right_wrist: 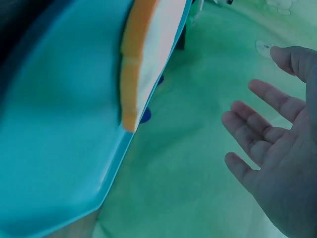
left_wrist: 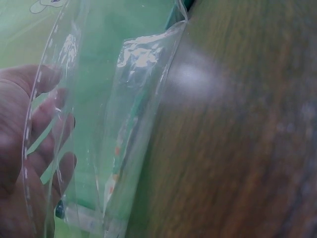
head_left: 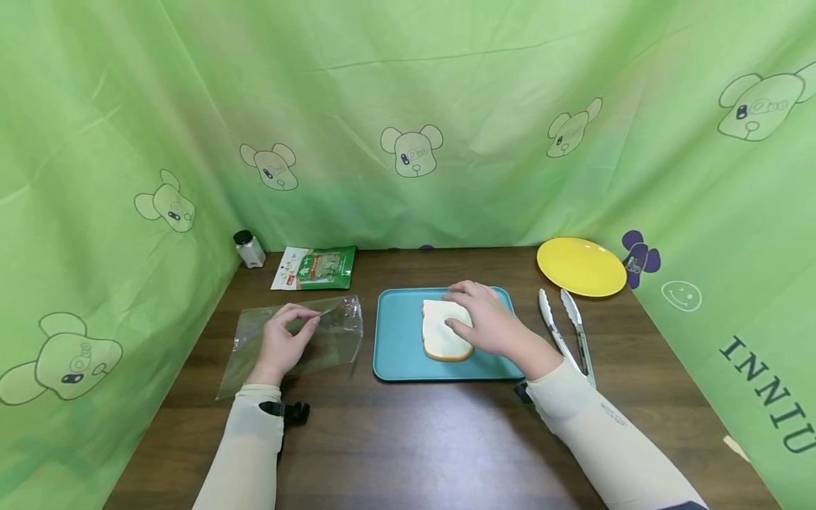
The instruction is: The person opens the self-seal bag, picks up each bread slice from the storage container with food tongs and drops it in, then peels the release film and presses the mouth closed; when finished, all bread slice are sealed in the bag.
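Observation:
My left hand (head_left: 287,341) pinches the edge of a clear plastic bag (head_left: 338,333) between thumb and fingers, at the left of the table. In the left wrist view the transparent film (left_wrist: 143,64) hangs across the hand (left_wrist: 29,129), whose fingers show through it. A slice of bread (head_left: 441,333), white with an orange-brown crust, lies on a blue tray (head_left: 398,361). Over the bread's right side hovers my right hand (head_left: 486,319), fingers spread and loosely bent. The right wrist view shows that hand (right_wrist: 277,134) apart from the bread (right_wrist: 132,74), with nothing in it.
Behind the bag lie a green and white packet (head_left: 319,268) and a black-capped jar (head_left: 249,249). Metal tongs (head_left: 564,326) rest right of the tray, under a yellow plate (head_left: 581,266) at the back right. Green curtains (head_left: 408,85) enclose the wooden table (head_left: 395,446).

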### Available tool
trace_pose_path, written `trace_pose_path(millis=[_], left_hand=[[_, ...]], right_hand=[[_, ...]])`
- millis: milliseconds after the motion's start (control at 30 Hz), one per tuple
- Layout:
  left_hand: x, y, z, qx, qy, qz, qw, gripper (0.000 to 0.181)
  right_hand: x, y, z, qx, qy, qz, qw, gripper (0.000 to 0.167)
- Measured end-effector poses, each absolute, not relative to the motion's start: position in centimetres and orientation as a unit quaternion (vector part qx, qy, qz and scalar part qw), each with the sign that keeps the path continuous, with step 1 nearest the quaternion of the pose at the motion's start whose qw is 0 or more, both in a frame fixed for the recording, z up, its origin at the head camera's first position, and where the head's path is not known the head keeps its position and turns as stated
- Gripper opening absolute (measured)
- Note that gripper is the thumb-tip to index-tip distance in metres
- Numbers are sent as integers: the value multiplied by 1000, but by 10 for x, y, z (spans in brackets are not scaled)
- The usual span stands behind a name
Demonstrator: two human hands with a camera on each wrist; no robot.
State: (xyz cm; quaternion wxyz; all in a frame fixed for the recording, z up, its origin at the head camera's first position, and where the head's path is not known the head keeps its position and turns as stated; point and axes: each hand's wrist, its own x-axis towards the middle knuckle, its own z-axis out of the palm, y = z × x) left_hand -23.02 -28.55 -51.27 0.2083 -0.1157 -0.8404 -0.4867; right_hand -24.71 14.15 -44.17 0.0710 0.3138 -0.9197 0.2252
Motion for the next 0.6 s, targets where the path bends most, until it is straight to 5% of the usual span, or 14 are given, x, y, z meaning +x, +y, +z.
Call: trace_pose_path(millis=[600], left_hand=[[-229,-284,-511,-110,-847,-476,208,7]], right_hand=[[-223,201,-455,271,-925,231,133,45]])
